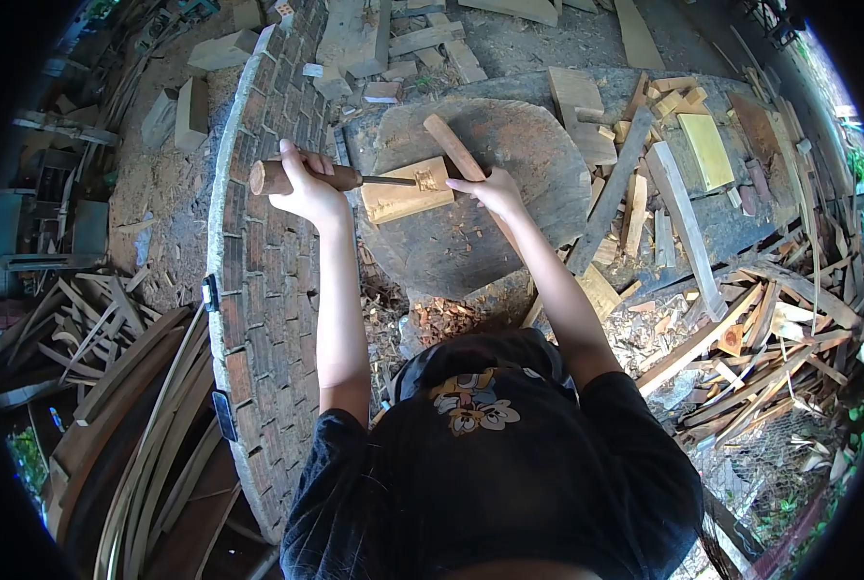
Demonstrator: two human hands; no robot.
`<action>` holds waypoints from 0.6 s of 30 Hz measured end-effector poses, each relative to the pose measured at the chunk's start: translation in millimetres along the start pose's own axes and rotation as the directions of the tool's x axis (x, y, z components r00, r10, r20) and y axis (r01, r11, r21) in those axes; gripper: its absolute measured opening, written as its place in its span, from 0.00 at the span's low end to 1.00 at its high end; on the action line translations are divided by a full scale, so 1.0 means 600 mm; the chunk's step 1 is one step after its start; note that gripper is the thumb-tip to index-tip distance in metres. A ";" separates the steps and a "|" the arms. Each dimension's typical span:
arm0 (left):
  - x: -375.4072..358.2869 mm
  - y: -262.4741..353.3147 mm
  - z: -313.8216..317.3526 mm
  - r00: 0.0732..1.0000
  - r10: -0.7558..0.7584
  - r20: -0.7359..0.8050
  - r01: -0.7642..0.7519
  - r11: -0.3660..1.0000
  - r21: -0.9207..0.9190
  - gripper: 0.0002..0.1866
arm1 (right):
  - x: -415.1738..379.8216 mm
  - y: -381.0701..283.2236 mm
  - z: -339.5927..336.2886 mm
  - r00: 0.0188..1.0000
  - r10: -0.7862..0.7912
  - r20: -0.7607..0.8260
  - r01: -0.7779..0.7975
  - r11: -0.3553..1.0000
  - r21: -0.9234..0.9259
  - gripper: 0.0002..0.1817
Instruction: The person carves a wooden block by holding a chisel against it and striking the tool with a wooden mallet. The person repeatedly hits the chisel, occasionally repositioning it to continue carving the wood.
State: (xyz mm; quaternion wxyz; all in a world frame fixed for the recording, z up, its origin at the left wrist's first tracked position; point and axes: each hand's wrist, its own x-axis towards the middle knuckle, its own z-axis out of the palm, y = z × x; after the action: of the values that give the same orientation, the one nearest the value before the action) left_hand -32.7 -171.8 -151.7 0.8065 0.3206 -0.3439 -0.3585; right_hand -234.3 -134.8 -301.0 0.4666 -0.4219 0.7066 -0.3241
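My left hand (pixel 314 191) is wrapped round the wooden handle of a chisel (pixel 385 181), whose metal blade points right. The blade's tip meets a rough carved patch in a light wooden block (pixel 408 200), which lies on a broad round stump (pixel 432 256). At the block's right edge is my right hand (pixel 493 192), its thumb and fingers closed near the block's corner. A wooden stick (pixel 454 147) slants across the stump and passes under the right hand; whether the fingers grip the stick or the block is too small to tell.
A brick wall (pixel 277 251) runs along the left of the stump. Planks and offcuts (pixel 688 217) lie to the right, beside a yellowish board (pixel 705 152). Scrap wood is heaped at the lower right (pixel 770 348), and long curved strips (pixel 142 425) lean at the lower left.
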 end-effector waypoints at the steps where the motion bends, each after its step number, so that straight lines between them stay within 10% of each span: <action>1: -0.006 0.003 0.004 1.000 0.000 -0.001 0.000 0.999 0.039 0.13 | 0.003 0.005 0.001 1.000 0.001 0.001 -0.001 1.000 0.002 0.37; 18: -0.022 -0.005 0.019 0.998 0.025 0.052 -0.030 0.994 0.103 0.13 | 0.011 0.018 0.007 0.999 -0.036 -0.037 0.037 0.999 0.023 0.33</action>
State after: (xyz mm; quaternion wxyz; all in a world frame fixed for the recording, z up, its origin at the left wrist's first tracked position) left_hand -49.3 -166.1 -152.0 0.7846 0.3480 -0.3870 -0.3370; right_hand -235.2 -136.0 -314.3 0.4526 -0.4233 0.7032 -0.3484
